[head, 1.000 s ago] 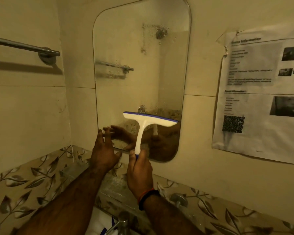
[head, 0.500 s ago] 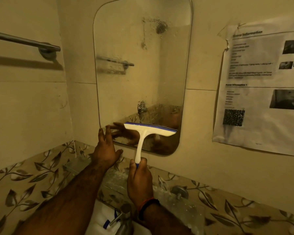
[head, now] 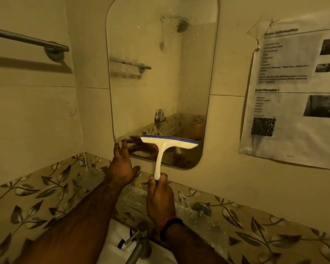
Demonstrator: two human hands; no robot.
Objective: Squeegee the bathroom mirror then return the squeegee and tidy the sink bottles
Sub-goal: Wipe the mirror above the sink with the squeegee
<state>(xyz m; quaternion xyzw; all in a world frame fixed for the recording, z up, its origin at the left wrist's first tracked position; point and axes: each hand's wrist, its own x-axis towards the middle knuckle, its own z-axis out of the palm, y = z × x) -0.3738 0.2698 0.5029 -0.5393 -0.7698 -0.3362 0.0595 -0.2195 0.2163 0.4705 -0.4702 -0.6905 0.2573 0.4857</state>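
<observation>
A rounded mirror hangs on the cream tiled wall, streaked with water drops in its upper and lower parts. My right hand grips the handle of a white squeegee with a blue blade, and the blade lies across the mirror's lower right part. My left hand is spread open, its fingertips resting on the mirror's lower left corner. A blue bottle cap peeks out at the sink beside the tap; the bottles themselves are hidden.
A chrome tap stands at the bottom centre. A glass shelf runs under the mirror, a towel rail is on the left wall and a printed sheet hangs right. Leaf-patterned tiles line the walls below.
The squeegee has slid down the mirror with my right hand, from mid-lower height to near the bottom edge. My left hand stays at the mirror's lower left corner.
</observation>
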